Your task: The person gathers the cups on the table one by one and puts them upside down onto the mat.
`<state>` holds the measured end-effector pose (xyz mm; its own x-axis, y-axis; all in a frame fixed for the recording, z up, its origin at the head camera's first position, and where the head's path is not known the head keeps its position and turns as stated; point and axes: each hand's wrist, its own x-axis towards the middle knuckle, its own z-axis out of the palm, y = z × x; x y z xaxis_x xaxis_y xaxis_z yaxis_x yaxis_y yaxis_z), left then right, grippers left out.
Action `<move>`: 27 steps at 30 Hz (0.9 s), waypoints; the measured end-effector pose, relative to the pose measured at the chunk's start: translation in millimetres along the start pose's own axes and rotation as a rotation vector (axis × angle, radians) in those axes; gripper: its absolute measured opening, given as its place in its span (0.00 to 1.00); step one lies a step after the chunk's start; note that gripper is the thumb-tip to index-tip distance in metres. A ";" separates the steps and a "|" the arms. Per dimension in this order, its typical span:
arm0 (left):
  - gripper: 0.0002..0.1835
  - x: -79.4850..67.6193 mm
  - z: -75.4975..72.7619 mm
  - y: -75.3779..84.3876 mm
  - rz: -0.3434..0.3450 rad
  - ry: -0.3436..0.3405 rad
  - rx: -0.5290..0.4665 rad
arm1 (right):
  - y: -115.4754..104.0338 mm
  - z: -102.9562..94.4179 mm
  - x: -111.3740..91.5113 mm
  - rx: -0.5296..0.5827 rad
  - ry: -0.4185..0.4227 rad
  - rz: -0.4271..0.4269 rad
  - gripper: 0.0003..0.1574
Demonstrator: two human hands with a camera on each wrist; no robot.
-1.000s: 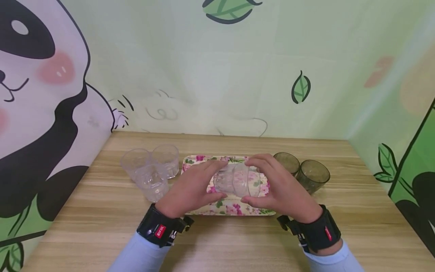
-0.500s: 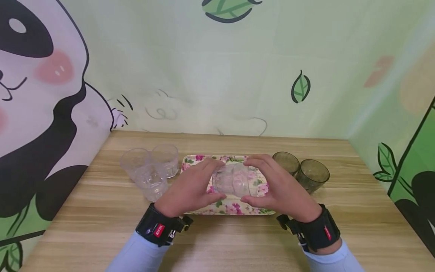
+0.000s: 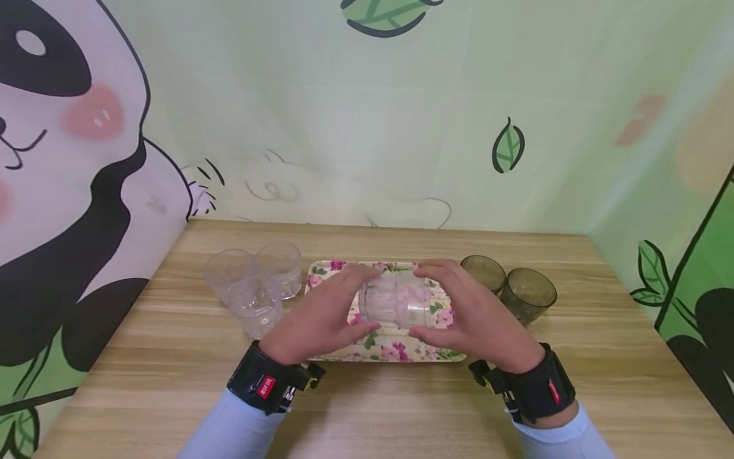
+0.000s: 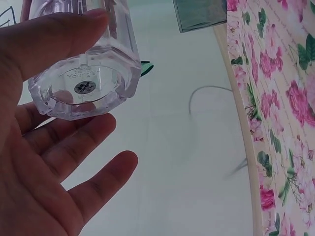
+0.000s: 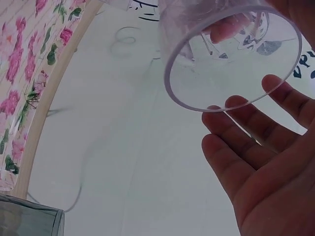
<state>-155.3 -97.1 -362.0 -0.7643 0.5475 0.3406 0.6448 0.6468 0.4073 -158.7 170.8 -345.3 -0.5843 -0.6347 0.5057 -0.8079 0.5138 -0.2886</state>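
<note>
Over the flower-patterned tray (image 3: 395, 352), a clear plastic cup (image 3: 395, 303) lies on its side in the air between the two hands. My left hand (image 3: 321, 312) holds its base end, thumb on the near side and fingers on the far side. At the rim end, my right hand (image 3: 476, 312) grips it between thumb and fingertips. The left wrist view shows the cup's faceted base (image 4: 83, 87) with a small dark round sticker. In the right wrist view the open rim (image 5: 170, 81) faces the camera, fingertips against its edge.
Left of the tray stand three clear cups, one at the back left (image 3: 226, 264), one at the back right (image 3: 282, 268) and one in front (image 3: 258, 312). Two smoky cups (image 3: 484, 274) (image 3: 527, 294) stand right of it on the wooden table (image 3: 395, 414). A printed backdrop (image 3: 367, 146) rises behind.
The clear cup has turned slightly between the hands, and its rim end looks a little farther left. Both hands stay almost where they were.
</note>
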 end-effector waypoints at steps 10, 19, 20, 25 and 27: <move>0.42 -1.6 -4.5 0.3 0.003 -0.002 -0.018 | 1.0 -0.7 -0.2 -0.004 -0.005 0.004 0.50; 0.41 -7.7 -7.2 -0.7 -0.013 0.009 -0.030 | -2.7 3.3 -0.2 -0.012 -0.017 0.026 0.50; 0.41 -7.6 -7.5 -0.8 -0.010 0.013 -0.028 | -2.6 3.1 -0.1 -0.020 -0.020 0.032 0.50; 0.40 -4.9 -8.6 -0.6 0.024 0.040 -0.008 | -0.6 0.7 0.1 -0.035 -0.026 0.048 0.49; 0.40 -4.1 -9.1 -0.4 0.031 0.045 -0.001 | 0.1 0.0 0.5 -0.040 -0.026 0.046 0.48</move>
<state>-152.4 -104.5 -355.8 -0.7430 0.5429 0.3913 0.6686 0.6290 0.3967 -159.0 170.5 -345.1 -0.6233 -0.6243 0.4709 -0.7765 0.5653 -0.2784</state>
